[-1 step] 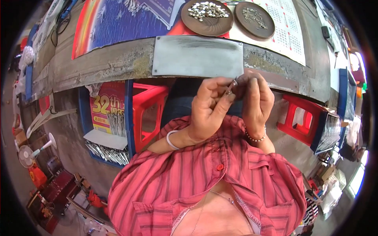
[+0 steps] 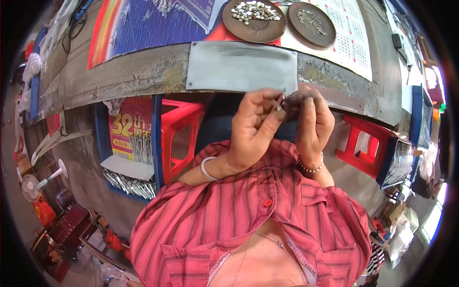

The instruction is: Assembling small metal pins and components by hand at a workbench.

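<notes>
— Pinching a tiny metal piece [image 2: 278, 106] between thumb and fingertips of left hand [image 2: 253, 131], close under the bench edge. Too small to tell its shape.

— And right hand [image 2: 311, 125]?

— Curled tight against the left, fingertips meeting at the same spot. Cannot tell whether gripping that piece or something of its own; hidden behind the knuckles.

— Wrists?

— White bangle [image 2: 206, 168] on the left, beaded bracelet [image 2: 311, 168] on the right. Forearms half swallowed by a red striped shirt [image 2: 229, 225].

— Surface ahead?

— Worn workbench [image 2: 138, 71] with a grey metal plate [image 2: 241, 67] at its edge, just above the hands. Farther back, two round brown trays [image 2: 248, 29], one heaped with small silvery bits, the other blurred.

— Around?

— Red plastic stools [image 2: 179, 126] either side, a small fan [image 2: 31, 184] on the floor at left, clutter at the rim bent and unclear.
</notes>
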Demonstrator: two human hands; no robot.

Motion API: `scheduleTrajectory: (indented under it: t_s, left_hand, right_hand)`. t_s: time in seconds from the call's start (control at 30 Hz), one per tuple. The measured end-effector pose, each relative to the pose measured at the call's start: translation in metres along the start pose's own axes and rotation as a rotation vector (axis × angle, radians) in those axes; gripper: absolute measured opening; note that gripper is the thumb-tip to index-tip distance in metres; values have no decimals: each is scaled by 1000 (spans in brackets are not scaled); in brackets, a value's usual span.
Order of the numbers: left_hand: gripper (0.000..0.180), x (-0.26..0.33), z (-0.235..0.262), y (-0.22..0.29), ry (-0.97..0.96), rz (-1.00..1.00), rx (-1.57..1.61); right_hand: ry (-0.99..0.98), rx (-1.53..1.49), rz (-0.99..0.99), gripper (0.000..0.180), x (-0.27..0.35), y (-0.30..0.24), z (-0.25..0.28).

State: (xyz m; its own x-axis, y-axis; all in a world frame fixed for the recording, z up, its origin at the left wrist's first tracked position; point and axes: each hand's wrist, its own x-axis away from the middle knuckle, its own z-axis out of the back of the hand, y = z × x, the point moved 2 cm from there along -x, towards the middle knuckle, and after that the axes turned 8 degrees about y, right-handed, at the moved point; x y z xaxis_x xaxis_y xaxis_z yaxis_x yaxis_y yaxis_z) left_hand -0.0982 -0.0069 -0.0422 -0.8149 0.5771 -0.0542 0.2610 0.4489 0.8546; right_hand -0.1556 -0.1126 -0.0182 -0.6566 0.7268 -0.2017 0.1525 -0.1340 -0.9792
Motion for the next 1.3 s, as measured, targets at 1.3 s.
scheduleTrajectory:
  t_s: [1.3]
  left_hand:
    - [27, 21, 71, 37, 123, -227, -391]
  right_hand:
    - [-269, -274, -265, 30, 0, 10, -34]
